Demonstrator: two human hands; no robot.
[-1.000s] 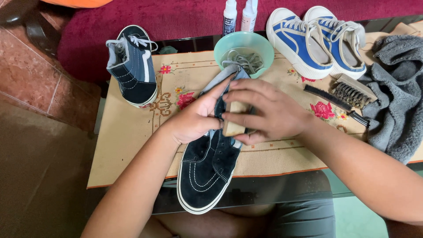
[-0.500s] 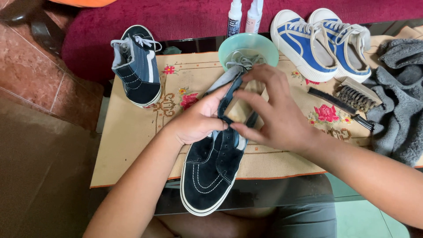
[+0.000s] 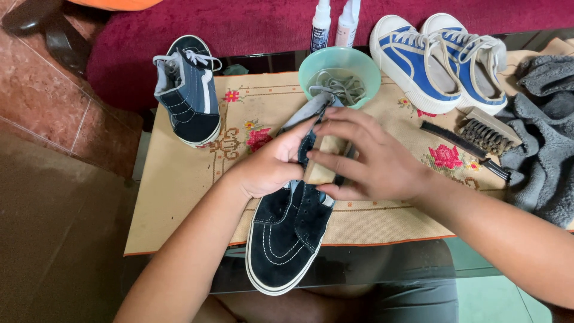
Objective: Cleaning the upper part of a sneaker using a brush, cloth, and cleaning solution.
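From the head camera, the left hand (image 3: pixel 269 167) grips the collar of a black suede high-top sneaker (image 3: pixel 287 230), its fingers curled shut around the opening near the tongue. The shoe lies lengthwise on the embroidered cloth (image 3: pixel 179 191) covering the surface, its toe hanging past the near edge above the person's lap. The right hand (image 3: pixel 371 161) presses a small tan block (image 3: pixel 320 164) against the shoe's upper, the fingers closed over the block from above.

Just beyond the hands stands a pale green bowl (image 3: pixel 365 66) with laces lying in it. The matching laced sneaker (image 3: pixel 188 98) stands at the left, a blue and white pair (image 3: pixel 430 54) at the right. Two brushes (image 3: pixel 478 134) lie beside a grey towel (image 3: pixel 544 137), and two spray bottles (image 3: pixel 335 24) stand behind the bowl.

The bowl sits close enough to the shoe's collar that a long stroke could well knock it. With the toe unsupported, hard pressure might tip the shoe off the edge.
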